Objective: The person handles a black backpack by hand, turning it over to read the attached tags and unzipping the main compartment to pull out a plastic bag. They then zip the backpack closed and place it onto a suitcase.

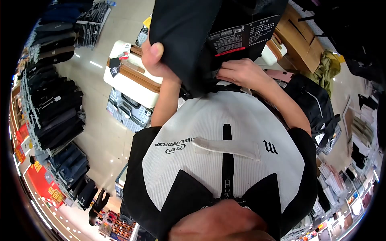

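A piece of black cloth [181, 36], probably a garment, hangs in front of my chest at the top of the head view. My left hand [155, 58] grips its left edge, thumb on the near side and fingers hidden behind the fabric. Lower and to the right, my right hand [243, 73] has its fingers curled against the black cloth's lower part, pinching it. Just above that hand lies a black printed hang tag [241, 38] with white lettering and a red strip.
A white suitcase [130, 86] with brown trim stands to the left, a silver suitcase [124, 110] beside it. Cardboard boxes [299, 38] and a black bag [307, 102] are on the right. Racks of dark clothes [56, 106] line the far left; a person [98, 207] stands farther off.
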Motion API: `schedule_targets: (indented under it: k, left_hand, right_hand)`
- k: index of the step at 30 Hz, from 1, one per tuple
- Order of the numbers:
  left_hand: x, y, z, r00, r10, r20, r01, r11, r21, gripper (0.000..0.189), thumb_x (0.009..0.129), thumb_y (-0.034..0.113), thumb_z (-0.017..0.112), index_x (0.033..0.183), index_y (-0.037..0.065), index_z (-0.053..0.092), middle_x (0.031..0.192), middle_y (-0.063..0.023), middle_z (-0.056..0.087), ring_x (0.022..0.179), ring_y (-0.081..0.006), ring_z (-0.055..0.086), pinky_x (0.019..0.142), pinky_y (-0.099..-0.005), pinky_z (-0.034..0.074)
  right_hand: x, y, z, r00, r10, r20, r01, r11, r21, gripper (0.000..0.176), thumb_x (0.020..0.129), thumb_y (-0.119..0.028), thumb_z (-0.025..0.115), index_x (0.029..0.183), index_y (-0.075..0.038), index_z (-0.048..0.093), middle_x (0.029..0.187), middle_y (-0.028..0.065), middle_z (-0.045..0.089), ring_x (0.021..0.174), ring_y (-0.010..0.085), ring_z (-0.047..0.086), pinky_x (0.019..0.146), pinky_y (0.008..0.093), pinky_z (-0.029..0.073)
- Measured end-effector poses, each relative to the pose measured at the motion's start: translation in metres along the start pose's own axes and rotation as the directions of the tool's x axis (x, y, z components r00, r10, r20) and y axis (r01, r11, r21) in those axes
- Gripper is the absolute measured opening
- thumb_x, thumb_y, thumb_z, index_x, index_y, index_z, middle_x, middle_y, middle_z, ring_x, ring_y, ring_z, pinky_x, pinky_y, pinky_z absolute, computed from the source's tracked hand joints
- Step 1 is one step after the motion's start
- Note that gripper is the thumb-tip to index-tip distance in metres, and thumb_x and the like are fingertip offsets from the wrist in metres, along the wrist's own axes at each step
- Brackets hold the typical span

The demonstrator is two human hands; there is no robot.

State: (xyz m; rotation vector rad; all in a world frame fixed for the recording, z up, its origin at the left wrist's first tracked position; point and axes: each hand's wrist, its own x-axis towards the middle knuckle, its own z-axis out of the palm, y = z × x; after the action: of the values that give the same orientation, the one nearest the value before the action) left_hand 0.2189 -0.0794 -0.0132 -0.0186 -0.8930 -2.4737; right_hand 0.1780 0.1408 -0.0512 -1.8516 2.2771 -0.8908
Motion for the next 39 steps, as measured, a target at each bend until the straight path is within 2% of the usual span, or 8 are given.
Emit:
schedule_targets:
  k: [3,7,26,32,35,36,37,39]
  left_hand:
    - [0.015,-0.010,-0.009,0.992,0.026,0.125,-0.032,0.999,0.042,0.054,0.079,0.030,0.052,0.112,-0.012,0.058,0.104,-0.0190,0.067,0.094,-0.0237,0.065,0.087,-0.0302,0.052]
    - [0.020,-0.021,-0.001,0.998,0.061,-0.011,-0.061,0.998,0.023,0.038,0.082,0.031,0.051,0.088,-0.004,0.063,0.095,-0.0127,0.070,0.092,-0.0213,0.066,0.089,-0.0302,0.051]
    - [0.045,-0.014,0.000,0.989,0.133,-0.063,-0.134,0.991,-0.017,0.028,0.084,0.028,0.050,0.069,0.005,0.052,0.079,-0.0093,0.066,0.074,-0.0167,0.062,0.073,-0.0273,0.051]
    - [0.054,0.011,0.009,0.993,-0.026,0.112,0.039,0.992,-0.119,0.059,0.079,0.034,0.052,0.114,-0.013,0.052,0.121,-0.0252,0.059,0.114,-0.0331,0.057,0.104,-0.0398,0.042]
    - [0.073,0.029,-0.011,0.853,-0.098,0.512,0.369,0.808,-0.460,0.072,0.081,0.035,0.054,0.130,-0.017,0.044,0.133,-0.0277,0.052,0.122,-0.0362,0.052,0.111,-0.0425,0.037]
    - [0.081,0.033,-0.023,0.900,0.003,0.436,0.147,0.939,-0.310,0.063,0.085,0.030,0.052,0.130,-0.014,0.044,0.129,-0.0253,0.053,0.118,-0.0332,0.054,0.108,-0.0399,0.038]
    - [0.090,0.036,-0.035,0.931,0.104,0.351,-0.069,0.991,-0.111,0.055,0.089,0.026,0.051,0.129,-0.011,0.045,0.126,-0.0228,0.055,0.115,-0.0303,0.055,0.105,-0.0373,0.039]
    - [0.094,0.042,-0.040,0.962,0.207,0.178,-0.235,0.960,0.150,0.055,0.089,0.027,0.051,0.129,-0.011,0.045,0.127,-0.0226,0.054,0.115,-0.0304,0.055,0.106,-0.0376,0.039]
  right_hand:
    - [-0.005,0.013,0.005,0.971,-0.224,-0.083,0.201,0.954,-0.221,0.017,0.073,-0.009,0.067,0.087,-0.014,0.059,0.075,-0.0003,0.053,0.061,0.0148,0.057,0.050,0.0265,0.046]
    - [0.000,0.019,0.021,0.863,-0.380,-0.334,0.277,0.907,-0.318,0.021,0.070,-0.005,0.071,0.087,-0.013,0.061,0.073,0.0008,0.054,0.054,0.0143,0.052,0.046,0.0257,0.043]
    - [0.046,-0.004,0.048,0.843,-0.324,-0.428,0.231,0.939,-0.257,0.010,0.077,-0.009,0.063,0.074,-0.013,0.054,0.062,0.0018,0.046,0.051,0.0159,0.053,0.043,0.0283,0.044]
    - [0.050,-0.034,0.024,0.934,-0.082,-0.347,0.036,0.990,-0.136,0.016,0.071,-0.010,0.064,0.087,-0.016,0.065,0.067,0.0011,0.056,0.054,0.0189,0.058,0.049,0.0322,0.049]
    - [0.021,-0.038,-0.043,0.775,-0.173,-0.608,0.050,0.975,-0.215,0.019,0.073,-0.009,0.068,0.092,-0.014,0.069,0.075,0.0019,0.065,0.066,0.0206,0.064,0.060,0.0303,0.053]
    - [0.002,-0.029,-0.063,0.725,-0.177,-0.665,0.004,0.967,-0.253,0.020,0.074,-0.008,0.070,0.093,-0.013,0.070,0.079,0.0033,0.067,0.070,0.0213,0.066,0.064,0.0295,0.054]
    - [-0.016,-0.016,-0.076,0.632,0.044,-0.774,-0.037,0.999,0.026,0.017,0.075,-0.002,0.071,0.090,-0.010,0.069,0.080,0.0070,0.069,0.075,0.0229,0.068,0.069,0.0301,0.054]
    - [-0.037,0.004,-0.113,0.383,0.294,-0.876,-0.377,0.915,0.142,0.022,0.078,0.000,0.071,0.100,-0.002,0.066,0.101,0.0095,0.066,0.087,0.0242,0.067,0.077,0.0322,0.053]
